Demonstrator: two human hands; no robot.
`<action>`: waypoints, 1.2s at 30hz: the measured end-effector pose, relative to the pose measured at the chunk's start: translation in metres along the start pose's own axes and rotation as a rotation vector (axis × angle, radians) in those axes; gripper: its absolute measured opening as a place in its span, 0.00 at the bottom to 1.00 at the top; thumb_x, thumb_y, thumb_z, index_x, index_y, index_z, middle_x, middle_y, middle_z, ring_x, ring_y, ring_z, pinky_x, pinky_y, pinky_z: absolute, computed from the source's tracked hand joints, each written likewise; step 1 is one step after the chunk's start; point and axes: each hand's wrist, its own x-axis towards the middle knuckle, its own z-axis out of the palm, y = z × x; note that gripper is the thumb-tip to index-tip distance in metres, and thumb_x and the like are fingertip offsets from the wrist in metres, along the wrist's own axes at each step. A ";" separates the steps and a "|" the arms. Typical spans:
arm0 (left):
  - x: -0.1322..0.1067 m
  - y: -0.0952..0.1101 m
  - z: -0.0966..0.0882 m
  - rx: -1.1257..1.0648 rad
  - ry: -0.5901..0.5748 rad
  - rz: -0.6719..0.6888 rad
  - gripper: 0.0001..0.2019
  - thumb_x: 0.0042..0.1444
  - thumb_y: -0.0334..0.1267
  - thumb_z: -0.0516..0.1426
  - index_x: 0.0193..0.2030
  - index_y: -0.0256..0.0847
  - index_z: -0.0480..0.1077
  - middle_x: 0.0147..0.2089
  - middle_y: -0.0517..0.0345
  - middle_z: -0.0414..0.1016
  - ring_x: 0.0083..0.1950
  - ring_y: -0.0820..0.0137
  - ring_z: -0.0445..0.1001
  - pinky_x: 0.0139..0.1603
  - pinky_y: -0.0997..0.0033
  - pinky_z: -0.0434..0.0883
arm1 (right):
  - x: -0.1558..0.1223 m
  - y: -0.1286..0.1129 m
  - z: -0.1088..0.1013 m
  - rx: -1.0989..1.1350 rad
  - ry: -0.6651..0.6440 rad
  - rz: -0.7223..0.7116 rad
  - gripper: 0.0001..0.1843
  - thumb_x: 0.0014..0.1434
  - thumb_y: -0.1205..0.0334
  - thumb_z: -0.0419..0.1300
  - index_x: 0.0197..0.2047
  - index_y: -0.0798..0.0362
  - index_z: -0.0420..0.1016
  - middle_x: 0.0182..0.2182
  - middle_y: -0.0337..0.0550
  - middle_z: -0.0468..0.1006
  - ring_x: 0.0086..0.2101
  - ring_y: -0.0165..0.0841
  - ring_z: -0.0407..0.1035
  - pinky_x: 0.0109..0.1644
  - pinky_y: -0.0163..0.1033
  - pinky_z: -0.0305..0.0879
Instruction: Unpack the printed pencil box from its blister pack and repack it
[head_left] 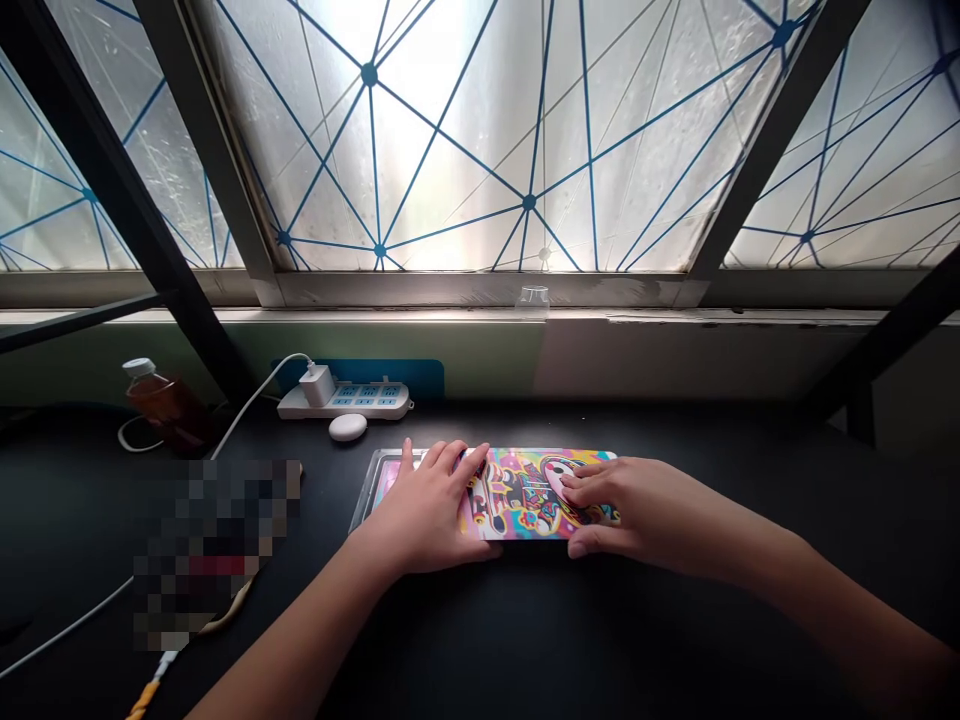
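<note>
A flat rectangular piece with a bright cartoon print (517, 495) lies lengthwise on the black desk before me; whether it is a card or a thin box lid is unclear. From its left end sticks out a clear plastic case or tray (366, 488), partly under my left hand (429, 505). That hand lies over the left part, fingers on top and thumb along the near edge. My right hand (611, 500) grips the right end, fingertips on the print and thumb at the near edge. Both palms hide parts of the piece.
Behind stand a white power strip (360, 402) with a plugged-in charger (317, 385), a small white rounded case (348, 428) and a bottle of reddish drink (169, 405). A blurred-out phone-like object (225, 550) with a cable lies left. A window (480, 150) runs along the back.
</note>
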 end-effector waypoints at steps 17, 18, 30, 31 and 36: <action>-0.001 -0.004 -0.005 -0.014 -0.060 -0.036 0.61 0.46 0.66 0.64 0.79 0.48 0.37 0.77 0.37 0.51 0.78 0.48 0.45 0.73 0.32 0.42 | 0.005 -0.013 0.014 -0.084 -0.103 -0.060 0.42 0.60 0.29 0.56 0.57 0.60 0.78 0.55 0.59 0.79 0.56 0.57 0.73 0.58 0.61 0.71; -0.001 -0.004 -0.005 -0.016 -0.067 -0.039 0.61 0.46 0.66 0.64 0.79 0.47 0.36 0.77 0.36 0.50 0.78 0.48 0.44 0.73 0.32 0.42 | 0.004 -0.011 0.014 -0.104 -0.089 -0.050 0.40 0.60 0.29 0.56 0.52 0.59 0.81 0.51 0.59 0.82 0.52 0.57 0.76 0.56 0.61 0.72; -0.001 -0.007 0.000 -0.001 -0.056 -0.025 0.60 0.47 0.67 0.63 0.79 0.47 0.38 0.77 0.38 0.50 0.78 0.47 0.46 0.73 0.32 0.41 | 0.015 -0.019 0.055 -0.053 0.042 -0.182 0.42 0.65 0.41 0.60 0.73 0.56 0.57 0.69 0.56 0.63 0.67 0.55 0.57 0.63 0.64 0.65; -0.001 -0.008 -0.001 -0.009 -0.064 -0.028 0.60 0.46 0.67 0.63 0.79 0.47 0.39 0.77 0.38 0.50 0.78 0.47 0.46 0.73 0.33 0.41 | 0.013 -0.016 0.053 -0.041 0.040 -0.164 0.41 0.64 0.42 0.61 0.72 0.56 0.59 0.68 0.56 0.65 0.66 0.55 0.59 0.63 0.64 0.66; -0.003 -0.019 -0.008 -0.046 -0.101 -0.042 0.61 0.44 0.74 0.61 0.78 0.47 0.44 0.78 0.40 0.49 0.78 0.46 0.44 0.74 0.34 0.39 | 0.006 0.000 0.039 -0.096 0.035 -0.073 0.37 0.57 0.48 0.69 0.64 0.58 0.71 0.59 0.60 0.76 0.58 0.57 0.70 0.62 0.65 0.67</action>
